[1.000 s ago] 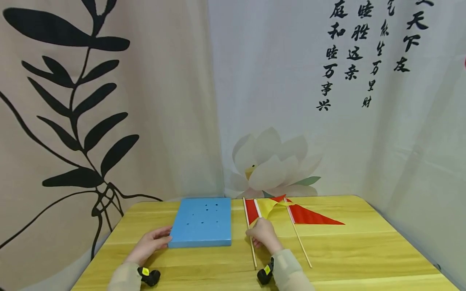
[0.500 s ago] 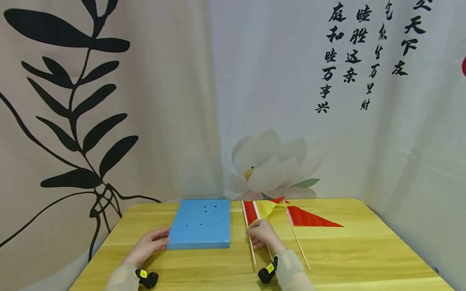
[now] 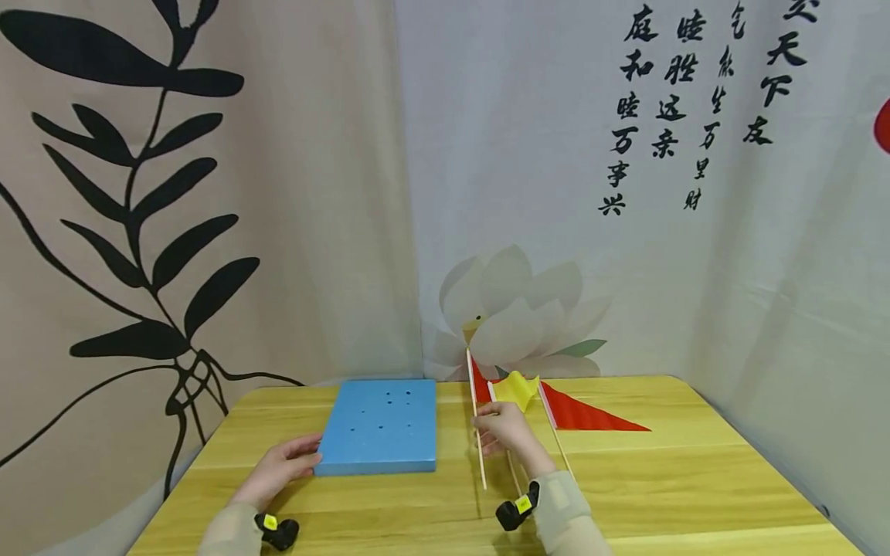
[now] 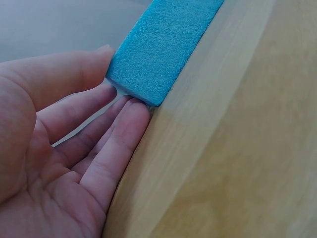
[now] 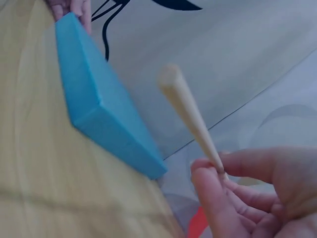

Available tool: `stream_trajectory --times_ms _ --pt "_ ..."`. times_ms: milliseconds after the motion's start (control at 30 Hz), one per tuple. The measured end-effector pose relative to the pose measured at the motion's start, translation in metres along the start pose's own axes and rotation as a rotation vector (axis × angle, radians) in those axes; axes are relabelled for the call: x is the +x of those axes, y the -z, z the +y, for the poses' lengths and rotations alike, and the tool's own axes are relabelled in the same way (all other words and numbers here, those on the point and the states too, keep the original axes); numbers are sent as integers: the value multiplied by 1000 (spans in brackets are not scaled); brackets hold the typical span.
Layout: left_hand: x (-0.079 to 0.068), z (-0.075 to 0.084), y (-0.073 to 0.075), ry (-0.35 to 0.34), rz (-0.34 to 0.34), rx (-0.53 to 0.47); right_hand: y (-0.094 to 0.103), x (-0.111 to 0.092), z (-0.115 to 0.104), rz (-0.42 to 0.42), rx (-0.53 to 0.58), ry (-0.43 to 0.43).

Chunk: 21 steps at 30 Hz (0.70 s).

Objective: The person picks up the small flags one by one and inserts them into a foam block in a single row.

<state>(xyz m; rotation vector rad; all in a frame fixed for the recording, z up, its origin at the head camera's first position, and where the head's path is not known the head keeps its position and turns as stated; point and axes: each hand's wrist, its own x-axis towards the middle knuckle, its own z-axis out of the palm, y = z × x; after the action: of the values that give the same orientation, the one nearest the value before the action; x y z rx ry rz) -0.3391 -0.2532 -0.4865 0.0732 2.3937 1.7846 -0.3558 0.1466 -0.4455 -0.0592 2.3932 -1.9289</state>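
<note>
A blue foam board (image 3: 399, 445) with several small holes lies flat on the table. My left hand (image 3: 278, 465) rests at its left side; in the left wrist view the fingertips and thumb touch the end of the foam (image 4: 163, 49) with the fingers nearly straight. Between thumb and fingers, my right hand (image 3: 511, 432) pinches the thin wooden stick (image 5: 190, 111) of a red flag (image 3: 480, 382), tilted with its top raised and partly hidden by the hand. Behind that hand lie a yellow flag (image 3: 516, 390) and a second red flag (image 3: 584, 411), their sticks partly covered by the hand and sleeve.
The wooden table (image 3: 716, 479) has its far edge close to a pale curtain (image 3: 334, 193) printed with dark leaves, a lotus and writing. Small black wrist cameras (image 3: 278, 533) sit by both cuffs.
My right hand has taken the left red flag up off the table, its top rising past the far edge. The yellow flag's cloth has shifted. My left hand stays by the board.
</note>
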Motion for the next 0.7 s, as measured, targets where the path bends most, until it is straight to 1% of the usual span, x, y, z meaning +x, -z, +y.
stream_trajectory --times_ms 233,333,567,700 --pt "-1 0 1 -8 -9 -5 2 -4 -18 26 57 57" --pt "-2 2 2 -11 -4 6 1 -5 -28 50 77 100" --pt "-1 2 0 -28 9 1 4 -6 -61 115 53 208" --pt "-1 0 -1 -22 7 1 5 -7 -79 127 41 261"
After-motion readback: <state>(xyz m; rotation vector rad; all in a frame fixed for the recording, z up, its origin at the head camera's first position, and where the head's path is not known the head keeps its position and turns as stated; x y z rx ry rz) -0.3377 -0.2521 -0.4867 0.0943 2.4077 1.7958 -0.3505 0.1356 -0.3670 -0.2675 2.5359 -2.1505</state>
